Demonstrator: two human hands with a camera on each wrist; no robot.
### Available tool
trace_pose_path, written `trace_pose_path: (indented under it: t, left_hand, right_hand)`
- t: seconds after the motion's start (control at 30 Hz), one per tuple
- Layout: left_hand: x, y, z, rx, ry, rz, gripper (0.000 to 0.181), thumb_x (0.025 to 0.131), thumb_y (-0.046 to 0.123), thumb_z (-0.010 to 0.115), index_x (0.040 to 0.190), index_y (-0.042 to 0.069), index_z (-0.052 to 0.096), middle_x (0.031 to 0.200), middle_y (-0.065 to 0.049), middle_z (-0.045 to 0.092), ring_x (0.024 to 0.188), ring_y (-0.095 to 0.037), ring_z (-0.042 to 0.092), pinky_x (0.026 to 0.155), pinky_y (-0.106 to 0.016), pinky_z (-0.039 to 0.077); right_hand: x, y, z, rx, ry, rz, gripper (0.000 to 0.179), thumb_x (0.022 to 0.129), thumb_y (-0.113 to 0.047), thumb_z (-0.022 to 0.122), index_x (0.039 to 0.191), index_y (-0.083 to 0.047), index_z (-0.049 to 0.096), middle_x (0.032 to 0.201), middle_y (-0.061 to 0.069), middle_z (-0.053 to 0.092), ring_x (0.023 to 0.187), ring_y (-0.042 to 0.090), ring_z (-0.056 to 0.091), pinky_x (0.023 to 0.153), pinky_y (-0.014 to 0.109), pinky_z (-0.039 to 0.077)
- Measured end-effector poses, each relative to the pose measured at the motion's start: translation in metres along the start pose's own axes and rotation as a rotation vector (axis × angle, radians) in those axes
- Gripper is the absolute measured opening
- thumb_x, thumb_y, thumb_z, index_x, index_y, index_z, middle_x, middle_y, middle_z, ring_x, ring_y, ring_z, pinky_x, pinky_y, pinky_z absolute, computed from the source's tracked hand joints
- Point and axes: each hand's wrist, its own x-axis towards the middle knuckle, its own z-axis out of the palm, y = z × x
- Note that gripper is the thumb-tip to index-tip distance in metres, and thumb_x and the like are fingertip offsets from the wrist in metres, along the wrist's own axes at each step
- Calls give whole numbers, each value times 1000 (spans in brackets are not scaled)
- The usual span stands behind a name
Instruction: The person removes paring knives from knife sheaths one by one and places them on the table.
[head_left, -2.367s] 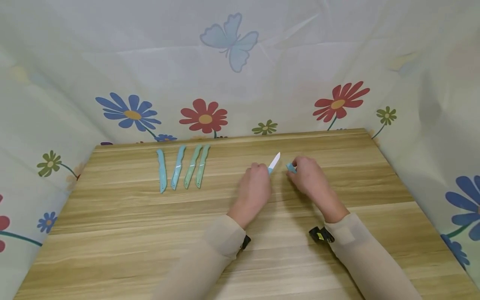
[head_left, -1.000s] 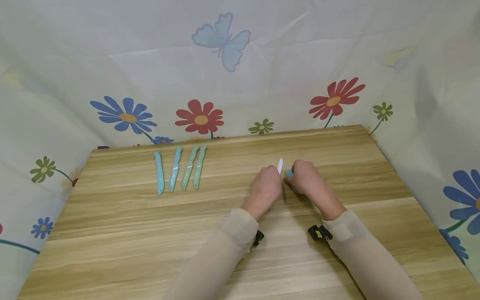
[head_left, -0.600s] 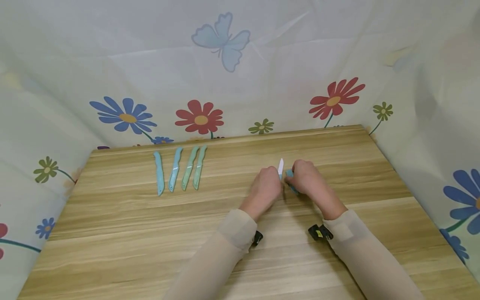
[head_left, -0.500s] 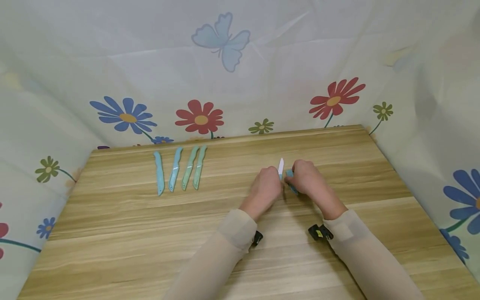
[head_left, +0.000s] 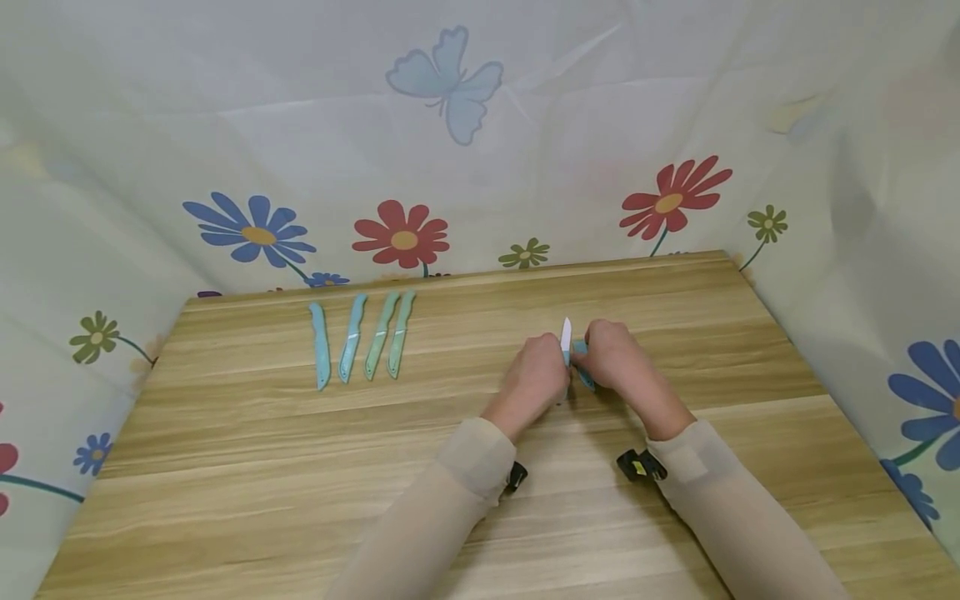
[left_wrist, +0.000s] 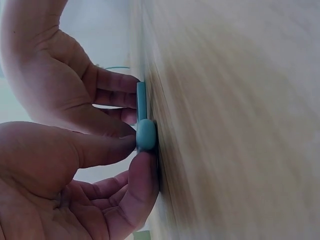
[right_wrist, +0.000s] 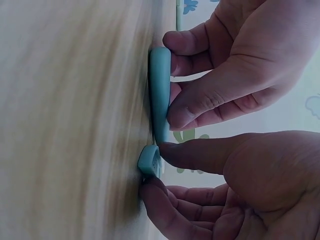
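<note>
My left hand (head_left: 531, 375) pinches the light-blue handle of a small knife (head_left: 566, 335) just above the wooden table. Its pale blade points toward the back of the table. Close on the right, my right hand (head_left: 615, 358) pinches a light-blue knife sheath (head_left: 586, 379) between thumb and fingers. In the right wrist view the knife handle (right_wrist: 160, 90) and the hollow end of the sheath (right_wrist: 149, 160) lie very near each other, low over the wood. The left wrist view shows the handle's rounded end (left_wrist: 146, 134) and hides the blade.
Several knives lie in a row on the table's left: a blue one (head_left: 320, 346), a second blue one (head_left: 352, 337) and two green ones, the nearer to them (head_left: 382, 337) and the outer (head_left: 401, 335). A flower-printed curtain (head_left: 300, 125) stands behind the table (head_left: 262, 483).
My left hand has moved right with the knife, closer to the sheath, and the blade has swung from slanting right to nearly straight ahead. The right hand has dropped slightly toward me.
</note>
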Motion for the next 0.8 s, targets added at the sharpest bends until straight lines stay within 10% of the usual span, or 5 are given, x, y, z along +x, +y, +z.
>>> trace_pose_path:
  t: [0.3, 0.5, 0.8]
  left_hand:
    - [20, -20, 22, -30, 7, 3, 15, 95, 9, 66, 81, 9, 61, 68, -4, 59, 54, -17, 56, 47, -31, 47]
    - [-4, -2, -12, 28, 3, -44, 16, 100, 20, 72, 104, 6, 64, 89, -6, 68, 70, -20, 65, 58, -34, 54]
    - [-14, -19, -32, 162, 130, -7, 38, 100, 27, 74, 131, 6, 66, 119, -10, 68, 105, -28, 70, 87, -43, 59]
  right_hand:
    - [-3, -1, -3, 0, 9, -6, 28, 102, -24, 68, 88, 0, 60, 79, 13, 60, 68, 24, 57, 58, 33, 47]
    - [-9, -4, -7, 2, 31, -25, 49, 105, -25, 65, 135, 11, 55, 126, 30, 65, 101, 37, 65, 86, 49, 56]
    - [-11, -19, -5, -66, 96, -122, 58, 103, -29, 71, 144, 8, 53, 140, 28, 61, 124, 41, 62, 103, 56, 52]
